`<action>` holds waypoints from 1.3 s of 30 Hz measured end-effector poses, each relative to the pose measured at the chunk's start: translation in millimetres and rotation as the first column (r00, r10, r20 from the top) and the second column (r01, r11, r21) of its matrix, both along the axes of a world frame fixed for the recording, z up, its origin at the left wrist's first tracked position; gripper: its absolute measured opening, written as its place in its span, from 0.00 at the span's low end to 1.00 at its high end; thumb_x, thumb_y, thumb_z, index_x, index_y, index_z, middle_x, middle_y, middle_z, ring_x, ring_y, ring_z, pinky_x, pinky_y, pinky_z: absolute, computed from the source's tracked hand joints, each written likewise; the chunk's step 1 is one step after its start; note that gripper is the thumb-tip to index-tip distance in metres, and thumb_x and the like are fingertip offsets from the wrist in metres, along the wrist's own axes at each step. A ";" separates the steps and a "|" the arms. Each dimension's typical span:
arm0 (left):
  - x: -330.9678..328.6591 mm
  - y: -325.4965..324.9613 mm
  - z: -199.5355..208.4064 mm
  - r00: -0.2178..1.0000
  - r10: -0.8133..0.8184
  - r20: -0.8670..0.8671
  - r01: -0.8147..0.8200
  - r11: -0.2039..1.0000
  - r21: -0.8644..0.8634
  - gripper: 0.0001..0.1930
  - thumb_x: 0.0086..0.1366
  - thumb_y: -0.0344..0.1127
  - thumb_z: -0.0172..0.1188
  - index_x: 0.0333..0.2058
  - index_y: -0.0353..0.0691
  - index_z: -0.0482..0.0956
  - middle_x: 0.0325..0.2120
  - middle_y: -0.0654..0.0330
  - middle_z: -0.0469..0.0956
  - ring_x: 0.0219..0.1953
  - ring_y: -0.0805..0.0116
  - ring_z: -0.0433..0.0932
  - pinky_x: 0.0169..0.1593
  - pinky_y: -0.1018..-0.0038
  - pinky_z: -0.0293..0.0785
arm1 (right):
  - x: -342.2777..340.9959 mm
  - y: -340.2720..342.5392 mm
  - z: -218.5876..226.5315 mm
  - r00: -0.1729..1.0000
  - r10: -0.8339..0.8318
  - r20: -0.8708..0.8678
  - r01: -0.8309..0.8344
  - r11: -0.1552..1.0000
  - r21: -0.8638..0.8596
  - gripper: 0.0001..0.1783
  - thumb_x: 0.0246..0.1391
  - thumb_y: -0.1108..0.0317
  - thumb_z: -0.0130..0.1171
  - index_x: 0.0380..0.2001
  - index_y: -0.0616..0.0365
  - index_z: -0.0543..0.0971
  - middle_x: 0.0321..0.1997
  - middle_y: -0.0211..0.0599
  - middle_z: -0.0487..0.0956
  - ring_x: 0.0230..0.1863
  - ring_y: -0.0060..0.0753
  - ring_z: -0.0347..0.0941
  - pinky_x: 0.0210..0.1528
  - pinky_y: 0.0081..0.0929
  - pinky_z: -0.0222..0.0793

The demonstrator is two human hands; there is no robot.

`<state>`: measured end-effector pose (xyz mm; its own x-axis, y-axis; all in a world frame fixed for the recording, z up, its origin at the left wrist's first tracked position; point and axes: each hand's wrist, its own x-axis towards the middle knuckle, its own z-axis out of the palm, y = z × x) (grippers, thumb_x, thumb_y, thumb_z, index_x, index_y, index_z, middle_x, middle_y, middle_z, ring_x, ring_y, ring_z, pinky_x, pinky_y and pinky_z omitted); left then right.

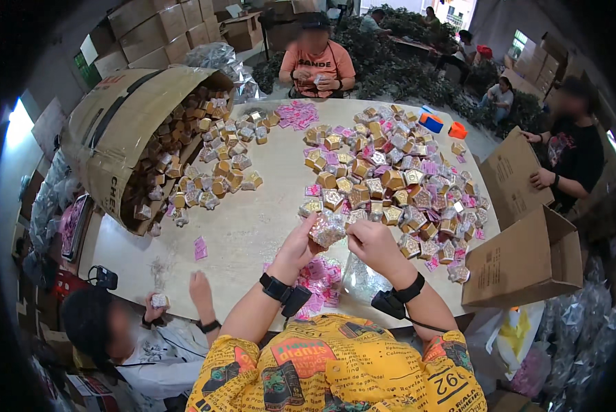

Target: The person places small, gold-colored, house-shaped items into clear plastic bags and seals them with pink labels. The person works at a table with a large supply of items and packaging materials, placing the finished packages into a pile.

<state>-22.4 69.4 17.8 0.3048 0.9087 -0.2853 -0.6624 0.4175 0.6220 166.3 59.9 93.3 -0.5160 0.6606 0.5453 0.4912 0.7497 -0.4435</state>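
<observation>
My left hand [296, 247] is closed around a small faceted box [327, 230] with a sparkly, clear-looking cover, above the near part of the table. Beside that box, my right hand [375, 248] has its fingers curled in a pinch; what is between them is too small to make out. Below and between my forearms lies a pile of pink printed packets [315, 285]. Next to it, partly under my right hand, rests a clear plastic bag [364, 280] with glittery contents. A large heap of similar gold boxes [392, 180] spreads just beyond my right hand, with pink packets among them.
A tipped carton [109, 130] spills gold boxes onto the pale table [253, 213] at left. An open carton [521, 264] stands at the right edge. Orange tape [458, 130] lies at the far right. Co-workers are at the lower left, far side and right.
</observation>
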 end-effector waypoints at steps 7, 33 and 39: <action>-1.1 -3.1 3.8 0.998 0.011 -0.056 -0.008 0.998 0.055 0.17 0.68 0.47 0.43 0.46 0.42 0.70 0.37 0.64 0.76 0.36 0.73 0.76 0.34 0.76 0.72 | -0.7 -0.2 -2.5 0.999 0.014 0.033 -0.014 1.000 0.000 0.05 0.41 0.74 0.55 0.21 0.60 0.69 0.19 0.42 0.70 0.22 0.46 0.70 0.25 0.39 0.67; -4.5 -14.5 -6.6 0.986 -0.043 -0.158 0.043 0.999 -0.006 0.17 0.68 0.39 0.41 0.46 0.31 0.70 0.38 0.56 0.76 0.38 0.69 0.77 0.41 0.72 0.75 | 16.7 7.9 -52.6 0.960 -0.007 -0.282 -0.242 0.492 -0.836 0.09 0.44 0.68 0.64 0.20 0.63 0.78 0.16 0.30 0.75 0.15 0.16 0.68 0.16 0.17 0.63; -10.1 -14.2 -9.9 0.929 -0.037 -0.369 0.055 0.998 0.037 0.17 0.67 0.41 0.45 0.43 0.33 0.72 0.35 0.59 0.76 0.35 0.72 0.77 0.36 0.75 0.74 | 17.2 9.8 -49.1 0.965 0.000 -0.261 -0.222 0.526 -0.821 0.07 0.44 0.69 0.62 0.21 0.62 0.79 0.17 0.30 0.76 0.17 0.17 0.70 0.19 0.17 0.64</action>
